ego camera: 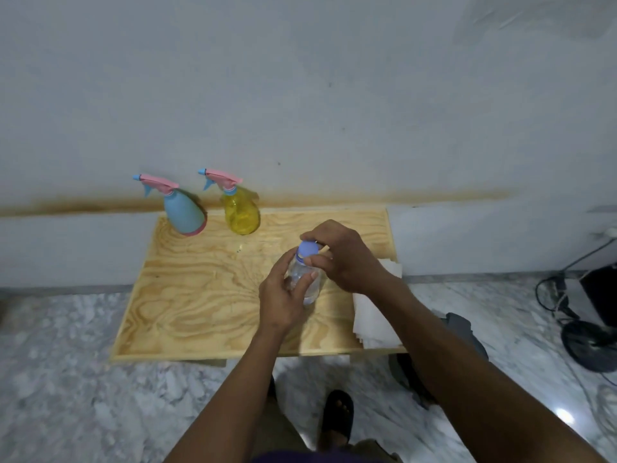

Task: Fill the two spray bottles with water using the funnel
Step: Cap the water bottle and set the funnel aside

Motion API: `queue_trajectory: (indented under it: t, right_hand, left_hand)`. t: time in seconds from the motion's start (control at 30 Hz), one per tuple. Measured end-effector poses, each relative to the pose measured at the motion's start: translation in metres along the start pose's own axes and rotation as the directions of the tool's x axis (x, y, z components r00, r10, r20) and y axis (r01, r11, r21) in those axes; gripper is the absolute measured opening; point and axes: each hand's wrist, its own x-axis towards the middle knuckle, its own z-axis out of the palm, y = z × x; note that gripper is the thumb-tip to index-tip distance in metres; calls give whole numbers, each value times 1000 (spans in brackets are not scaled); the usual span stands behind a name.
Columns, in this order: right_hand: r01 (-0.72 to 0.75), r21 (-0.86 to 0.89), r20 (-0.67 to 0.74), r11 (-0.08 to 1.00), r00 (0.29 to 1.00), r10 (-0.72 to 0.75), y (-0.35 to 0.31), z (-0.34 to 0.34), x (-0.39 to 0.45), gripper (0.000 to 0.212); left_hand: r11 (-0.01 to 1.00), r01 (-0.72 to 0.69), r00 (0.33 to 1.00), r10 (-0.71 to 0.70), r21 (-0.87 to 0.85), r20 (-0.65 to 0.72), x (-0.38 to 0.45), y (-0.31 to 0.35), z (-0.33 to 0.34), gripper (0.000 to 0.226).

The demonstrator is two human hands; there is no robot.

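Note:
A clear plastic water bottle (309,284) with a light blue cap (307,250) is held upright over the low wooden table (200,289). My left hand (283,295) grips the bottle's body. My right hand (340,255) pinches the cap from above with thumb and fingers. Two spray bottles stand at the table's far edge by the wall, both with pink trigger heads screwed on: a light blue spray bottle (183,212) on the left and a translucent yellow spray bottle (241,212) to its right. No funnel is visible.
A stack of white paper sheets (374,315) lies on the table's right side, partly under my right forearm. The wall runs close behind the table. On the marble floor at the right stand a dark fan base (587,342) and cables (551,295). My sandalled foot (337,416) is below the table.

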Motion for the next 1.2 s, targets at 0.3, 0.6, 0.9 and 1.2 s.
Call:
queue_trajectory:
  t: [0.3,0.6,0.9,1.2]
  right_hand:
    - [34,-10,-5,999,999,-34,7,10,0,31]
    - [-48,34,-9,998,999,48,2,14,-4,39]
    - [-282,178,-73,943,952,298,-7,23,-16,35]
    - [-374,268,-121,888,901,417,-6,27,-19,27]
  left_hand:
    - [1000,26,999,-26,18,19,2,-4,1,62]
    - [998,9,999,-12,65,40,6,-10,-1,52]
    - [999,12,999,-14,50,30,4,-10,0,55]
    - [999,14,1000,-15,37,24,2,-9,0,52]
